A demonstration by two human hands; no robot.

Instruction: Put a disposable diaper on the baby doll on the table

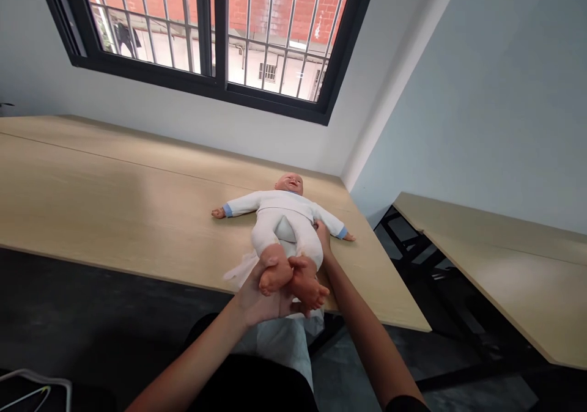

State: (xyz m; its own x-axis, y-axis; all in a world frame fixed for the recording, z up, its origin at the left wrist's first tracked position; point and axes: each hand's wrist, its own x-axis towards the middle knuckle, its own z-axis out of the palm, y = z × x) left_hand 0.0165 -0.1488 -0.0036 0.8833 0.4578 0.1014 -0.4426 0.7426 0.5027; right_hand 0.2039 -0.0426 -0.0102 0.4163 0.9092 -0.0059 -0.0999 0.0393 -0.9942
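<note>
Nearest you: pale fabric (282, 342) below the bench edge; can't tell if it's your clothing or a loose cloth. White frame (68, 387) bottom left, cut off, unclear what it is.

Your left hand (257, 301) has the doll's (287, 202) bare feet (276, 271) raised, grip closed around the ankles from below. Your right hand (323, 236) is at the doll's hip, on the right; fingers go out of sight behind the thigh, so can't tell how closed that grip is or whether it has hold of anything.

Thin white cloth (239, 271) lies by the legs, mostly covered; full extent unclear. Doll is on its back on the bench (137, 207), head away from you, arms spread. Paler patch (285, 230) between the thighs: part of the suit or separate, can't tell.

Progress: looks midway. Done: doll laid out, white top on, sleeves down to blue cuffs, legs up. Left: legs not laid down, cloth not flat.

Farther: second bench (504, 283) right, cut off; barred window (221, 85) behind, top cut off.
</note>
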